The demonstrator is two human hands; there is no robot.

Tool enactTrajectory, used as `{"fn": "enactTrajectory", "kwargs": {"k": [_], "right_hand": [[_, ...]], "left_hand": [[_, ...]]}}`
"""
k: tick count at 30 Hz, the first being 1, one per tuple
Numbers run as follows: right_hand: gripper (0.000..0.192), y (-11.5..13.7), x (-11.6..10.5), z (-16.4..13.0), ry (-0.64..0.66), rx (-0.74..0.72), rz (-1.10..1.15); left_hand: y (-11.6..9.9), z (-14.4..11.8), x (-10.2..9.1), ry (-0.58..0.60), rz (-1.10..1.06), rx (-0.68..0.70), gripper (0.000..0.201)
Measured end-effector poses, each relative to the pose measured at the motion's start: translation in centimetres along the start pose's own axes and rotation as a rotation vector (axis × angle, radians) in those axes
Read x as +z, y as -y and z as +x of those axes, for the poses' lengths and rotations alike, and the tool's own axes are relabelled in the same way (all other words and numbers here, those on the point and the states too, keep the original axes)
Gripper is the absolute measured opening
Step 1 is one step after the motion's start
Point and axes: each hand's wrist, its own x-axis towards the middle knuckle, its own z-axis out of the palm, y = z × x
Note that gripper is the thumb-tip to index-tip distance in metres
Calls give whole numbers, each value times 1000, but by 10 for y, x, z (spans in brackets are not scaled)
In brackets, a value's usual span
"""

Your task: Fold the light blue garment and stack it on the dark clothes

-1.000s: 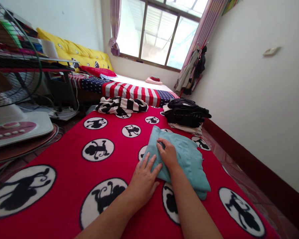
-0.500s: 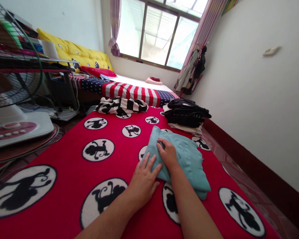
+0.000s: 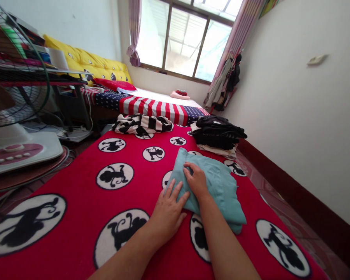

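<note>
Far off to the left of the left hand point(image 3: 167, 212) stands an electric fan point(image 3: 8, 116), its white base low beside the red blanket point(image 3: 76, 182) and its wire cage rising above. Beyond it, further from the hand, a dark table point(image 3: 46, 76) carries stacked items, with a yellow headboard point(image 3: 87, 60) behind. Straight ahead and well apart from both hands, a black-and-white striped garment point(image 3: 142, 123) lies crumpled at the far edge of the blanket, in front of a stars-and-stripes bedcover point(image 3: 154, 105). Ahead and to the right of the right hand point(image 3: 196, 179), a stack of dark folded clothes point(image 3: 217, 132) sits on lighter pieces, clear of the hands with nothing between.

The left hand lies flat, palm down, fingers spread, its fingertips resting on the near left edge of the folded teal garment point(image 3: 218, 186) and its heel on the blanket. The right hand lies just beside and slightly ahead of it, palm down on top of the garment with fingers loosely together and curved, pressing into the cloth. The teal garment lies on the blanket under both hands, extending ahead of them and mostly off to the right of the right hand, its thick folded edge near the right forearm. Hanging clothes point(image 3: 224, 83) drape by the curtain far right.
</note>
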Motion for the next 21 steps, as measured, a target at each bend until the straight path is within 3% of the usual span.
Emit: {"fn": "enactTrajectory", "kwargs": {"k": [21], "right_hand": [[19, 1, 0, 0, -6, -3, 3]], "left_hand": [[-2, 1, -3, 47, -13, -28, 57]]}}
